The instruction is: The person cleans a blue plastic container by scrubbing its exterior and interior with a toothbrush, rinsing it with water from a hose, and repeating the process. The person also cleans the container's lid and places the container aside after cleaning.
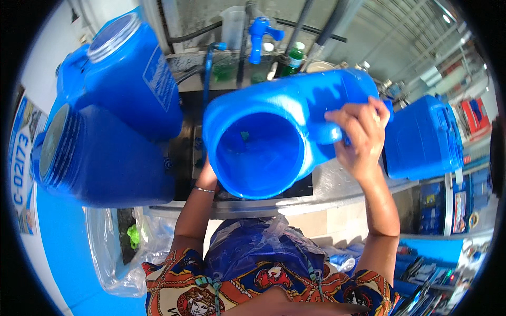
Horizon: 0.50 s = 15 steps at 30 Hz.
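A large blue water jug (263, 100) is held tilted in front of me, its wide round mouth facing me and its inside wet-looking. My right hand (361, 129) closes round the jug's moulded handle, fingers curled over it. At the jug's left side my left hand (207, 173) reaches behind and under the body; its fingers are hidden. Just left of it stand two more blue jugs: a near one (116, 158) with a ribbed, cloudy neck, and a far one (132, 73) with a pale threaded neck. To the right is another blue jug (424, 139).
A metal sink counter (337, 184) lies under the jugs. Behind the held jug are a blue tap (258, 37), a green bottle (295, 58) and a thin blue pipe (209, 68). Clear plastic bags (153, 237) hang at the lower left. Cluttered shelves (427, 274) stand at the lower right.
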### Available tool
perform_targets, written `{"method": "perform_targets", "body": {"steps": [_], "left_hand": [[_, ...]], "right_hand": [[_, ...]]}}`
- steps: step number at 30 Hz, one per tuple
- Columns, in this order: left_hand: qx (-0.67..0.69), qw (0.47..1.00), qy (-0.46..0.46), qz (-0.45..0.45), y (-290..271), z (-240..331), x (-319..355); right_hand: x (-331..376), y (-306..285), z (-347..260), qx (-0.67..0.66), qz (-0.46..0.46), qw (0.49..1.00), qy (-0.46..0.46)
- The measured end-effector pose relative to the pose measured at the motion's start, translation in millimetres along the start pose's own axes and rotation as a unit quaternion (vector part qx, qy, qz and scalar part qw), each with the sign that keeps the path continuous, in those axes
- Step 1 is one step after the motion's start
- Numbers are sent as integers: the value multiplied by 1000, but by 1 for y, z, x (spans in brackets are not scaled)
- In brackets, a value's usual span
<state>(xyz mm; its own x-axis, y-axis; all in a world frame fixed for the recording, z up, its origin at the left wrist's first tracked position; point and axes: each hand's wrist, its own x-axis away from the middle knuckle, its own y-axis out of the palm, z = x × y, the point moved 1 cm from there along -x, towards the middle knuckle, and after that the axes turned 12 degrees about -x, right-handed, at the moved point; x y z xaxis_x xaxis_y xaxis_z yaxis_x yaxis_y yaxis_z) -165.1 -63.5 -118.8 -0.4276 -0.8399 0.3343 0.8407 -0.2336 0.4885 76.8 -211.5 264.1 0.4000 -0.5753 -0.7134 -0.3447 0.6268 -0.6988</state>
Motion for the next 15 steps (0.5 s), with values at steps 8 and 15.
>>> {"method": "perform_targets", "body": {"steps": [8,15], "left_hand": [[-347,915,202,-33,43,50,-9],[-437,814,224,-310,198,33,45]], "right_hand": [[-34,-55,75,170,47,984,12],[-6,-126,127,156,17,986,51]]}}
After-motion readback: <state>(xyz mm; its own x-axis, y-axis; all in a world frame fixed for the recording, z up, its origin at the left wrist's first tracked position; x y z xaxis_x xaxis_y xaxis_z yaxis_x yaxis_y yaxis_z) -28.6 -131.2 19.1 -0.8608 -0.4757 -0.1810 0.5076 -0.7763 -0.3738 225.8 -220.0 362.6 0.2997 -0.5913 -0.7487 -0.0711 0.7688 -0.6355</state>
